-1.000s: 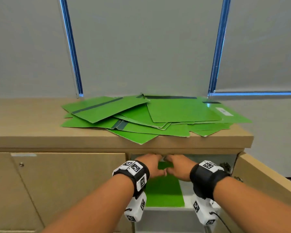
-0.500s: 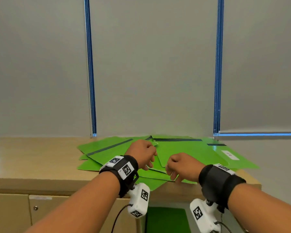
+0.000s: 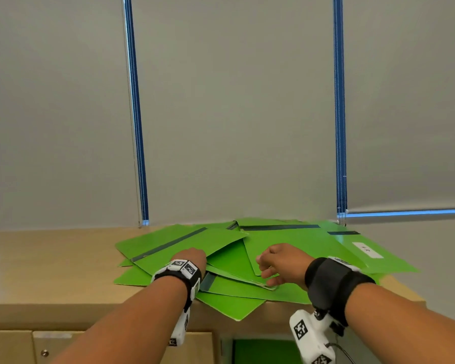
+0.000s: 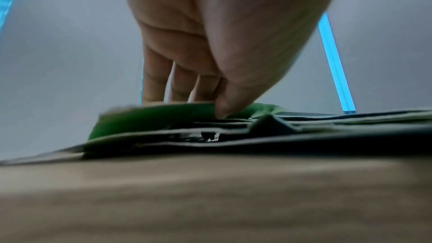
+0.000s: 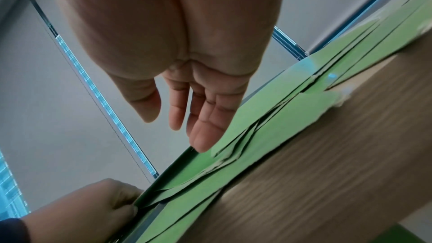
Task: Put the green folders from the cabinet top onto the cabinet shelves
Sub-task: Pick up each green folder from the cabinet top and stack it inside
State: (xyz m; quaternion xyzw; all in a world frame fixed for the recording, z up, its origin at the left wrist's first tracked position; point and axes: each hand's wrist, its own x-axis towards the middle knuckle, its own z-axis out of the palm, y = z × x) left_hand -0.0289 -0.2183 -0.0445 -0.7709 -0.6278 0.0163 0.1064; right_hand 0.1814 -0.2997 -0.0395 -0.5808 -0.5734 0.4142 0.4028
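Observation:
Several green folders [image 3: 294, 245] lie in a loose pile on the wooden cabinet top [image 3: 50, 261]. My left hand [image 3: 192, 257] is at the front edge of the top-left folder [image 3: 179, 240], the one with a dark strip. In the left wrist view the left hand [image 4: 201, 105] pinches that folder [image 4: 151, 117], thumb in front and fingers on top. My right hand [image 3: 276, 261] hovers over the middle of the pile. In the right wrist view the right hand [image 5: 177, 117] has relaxed fingers, one fingertip at a folder edge [image 5: 233, 136]. One green folder [image 3: 260, 350] lies on the shelf below.
Grey roller blinds with blue side strips [image 3: 137, 127] hang right behind the pile. A closed cabinet door [image 3: 16, 348] is at lower left. Bare wood of the cabinet top stretches left of the folders.
Both hands rose from the shelf opening to the pile on top. The left hand took hold of the top-left folder's edge; the right hand moved over the middle folder.

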